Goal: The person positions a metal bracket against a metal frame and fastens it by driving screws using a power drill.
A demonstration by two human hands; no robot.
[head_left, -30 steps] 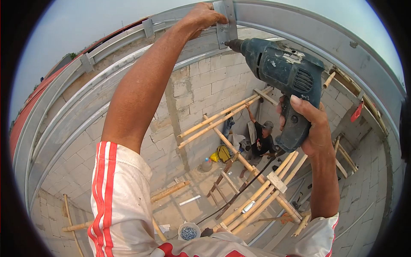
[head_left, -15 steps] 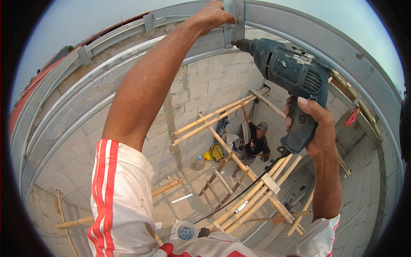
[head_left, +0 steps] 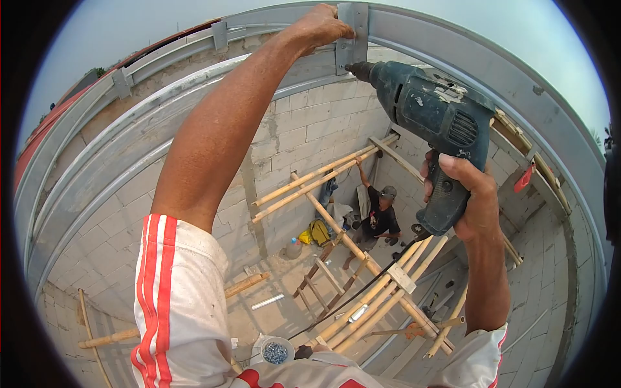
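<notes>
My right hand (head_left: 467, 187) is wrapped round the grip of a dark, paint-spotted power drill (head_left: 430, 107). The drill points left, its tip at the lower end of a metal bracket plate (head_left: 351, 40) at the top centre. With its fingers bent over the edge of the steel beam (head_left: 259, 19), my left hand (head_left: 323, 27) grips the metal beside that plate; its thumb side lies against the plate. A black cord runs down from the drill.
Below are bamboo poles (head_left: 362, 255), a white bucket of screws (head_left: 275, 350), a wooden ladder (head_left: 330, 275), a yellow bag (head_left: 317, 233) and a block wall (head_left: 304, 129). A person in dark clothes (head_left: 380, 216) sits below, one arm raised to the bamboo.
The view has shifted slightly, so the poles and the person below appear further left. The drill stays at the bracket's lower end, and both hands keep their holds.
</notes>
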